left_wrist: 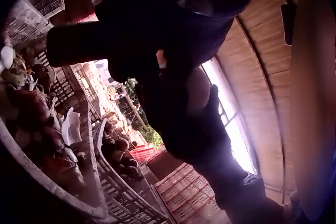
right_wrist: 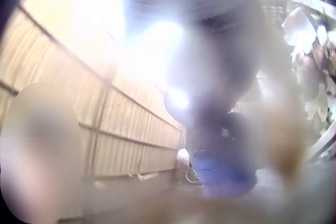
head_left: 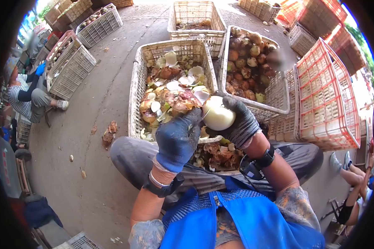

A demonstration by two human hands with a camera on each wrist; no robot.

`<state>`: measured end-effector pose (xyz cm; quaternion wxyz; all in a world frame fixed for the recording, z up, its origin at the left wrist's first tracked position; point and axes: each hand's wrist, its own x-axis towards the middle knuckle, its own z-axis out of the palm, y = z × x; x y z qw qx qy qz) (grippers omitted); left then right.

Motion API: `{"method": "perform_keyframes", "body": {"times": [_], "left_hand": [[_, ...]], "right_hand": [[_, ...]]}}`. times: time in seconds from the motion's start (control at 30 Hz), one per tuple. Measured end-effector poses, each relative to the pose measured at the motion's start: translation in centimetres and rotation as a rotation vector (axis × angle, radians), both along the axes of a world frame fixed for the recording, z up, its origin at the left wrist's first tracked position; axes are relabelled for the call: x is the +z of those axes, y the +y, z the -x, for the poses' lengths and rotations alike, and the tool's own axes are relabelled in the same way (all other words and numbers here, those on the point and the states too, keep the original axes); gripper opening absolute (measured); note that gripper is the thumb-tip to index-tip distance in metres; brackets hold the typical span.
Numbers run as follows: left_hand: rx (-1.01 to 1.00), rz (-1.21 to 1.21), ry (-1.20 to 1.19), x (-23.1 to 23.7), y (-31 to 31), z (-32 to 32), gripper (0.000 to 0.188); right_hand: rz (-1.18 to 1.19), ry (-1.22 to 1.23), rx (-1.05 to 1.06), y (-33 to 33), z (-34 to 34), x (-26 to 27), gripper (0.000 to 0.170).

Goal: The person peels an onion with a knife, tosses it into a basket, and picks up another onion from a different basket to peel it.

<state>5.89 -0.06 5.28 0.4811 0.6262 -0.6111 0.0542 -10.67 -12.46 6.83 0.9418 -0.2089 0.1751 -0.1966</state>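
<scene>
In the head view my right hand [head_left: 242, 123], in a dark striped glove, holds a pale peeled onion [head_left: 218, 114] over the near edge of a crate of peelings [head_left: 133, 89]. Thumb and fingers curve round the onion's right side. My left hand [head_left: 176, 139], in a blue and black glove, is curled close against the onion's left side. I cannot tell whether it grips anything. Brown and pale onion skins [head_left: 180, 101] lie just beyond it. The left wrist view is dark, and the right wrist view is blurred and washed out around the gloves.
A crate of unpeeled onions [head_left: 287, 93] stands right of the peelings crate, with another crate [head_left: 197, 35] behind. Stacked red and white crates [head_left: 326, 95] rise at the right. More peelings [head_left: 224, 155] lie between my knees. A person [head_left: 27, 93] sits at the left beside other crates.
</scene>
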Motion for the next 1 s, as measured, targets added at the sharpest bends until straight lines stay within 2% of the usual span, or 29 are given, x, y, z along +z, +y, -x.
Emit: {"method": "perform_keyframes", "body": {"times": [0.03, 0.1, 0.2, 0.33, 0.4, 0.47, 0.5, 0.57, 0.6, 0.63, 0.67, 0.73, 0.83, 0.87, 0.9, 0.97, 1.0], "left_hand": [[-0.011, -0.006, -0.006, 0.1, 0.1, 0.3, 0.039], [0.170, -0.158, -0.262, 0.4, 0.8, 0.9, 0.045], [0.240, -0.185, -0.375, 0.1, 0.7, 1.5, 0.047], [0.244, -0.199, -0.382, 0.2, 0.4, 1.8, 0.044], [0.156, -0.210, -0.235, -0.5, 0.4, 1.6, 0.052], [0.183, -0.249, -0.229, -0.6, 0.6, 1.9, 0.051], [0.202, -0.278, -0.225, -0.4, 0.6, 2.1, 0.050], [0.224, -0.337, -0.199, -0.5, 0.4, 2.5, 0.047], [0.193, -0.348, -0.131, -0.8, 0.2, 2.4, 0.045], [0.164, -0.363, -0.059, -1.0, 0.3, 2.4, 0.043], [0.133, -0.429, 0.011, -0.8, 0.3, 2.3, 0.040], [0.090, -0.402, 0.065, -0.9, 0.5, 1.9, 0.039], [0.011, -0.424, 0.207, -1.4, 0.5, 0.6, 0.038], [-0.025, -0.470, 0.298, -1.7, 0.1, -0.1, 0.037], [-0.013, -0.471, 0.300, -1.9, -0.6, -1.2, 0.037], [0.107, -0.646, 0.294, -2.5, -2.5, -3.8, 0.030], [0.152, -0.767, 0.085, -3.1, -3.1, -5.1, 0.027]], "right_hand": [[0.070, 0.021, -0.044, 0.2, 0.0, -0.1, 0.059], [-0.026, -0.080, -0.047, 0.3, 0.4, -0.5, 0.057], [-0.035, -0.090, -0.059, 0.3, 0.7, -0.6, 0.060], [0.067, -0.043, -0.095, 0.5, 1.0, -0.9, 0.068], [0.133, -0.043, -0.095, 0.5, 1.3, -1.3, 0.071], [0.329, 0.125, -0.200, 0.6, 1.7, -1.7, 0.074], [0.324, 0.118, -0.193, 0.7, 1.7, -1.6, 0.074], [0.658, 0.285, -0.265, 0.9, 1.7, -1.1, 0.077], [0.621, 0.266, -0.278, 1.1, 1.5, -1.5, 0.078], [0.620, 0.263, -0.273, 1.2, 1.5, -1.3, 0.078], [0.707, 0.320, -0.258, 1.2, 1.7, -1.0, 0.080], [0.893, 0.429, -0.201, 0.7, 2.2, -0.7, 0.084], [0.862, 0.398, -0.109, 0.4, 2.5, 0.9, 0.093], [0.838, 0.383, -0.021, 0.1, 2.7, 0.8, 0.103], [0.893, 0.367, 0.042, 0.3, 2.4, 0.9, 0.114], [0.706, 0.263, 0.081, 1.1, 2.0, -0.3, 0.125], [0.742, 0.233, 0.019, 1.3, 1.5, -0.9, 0.127]]}}
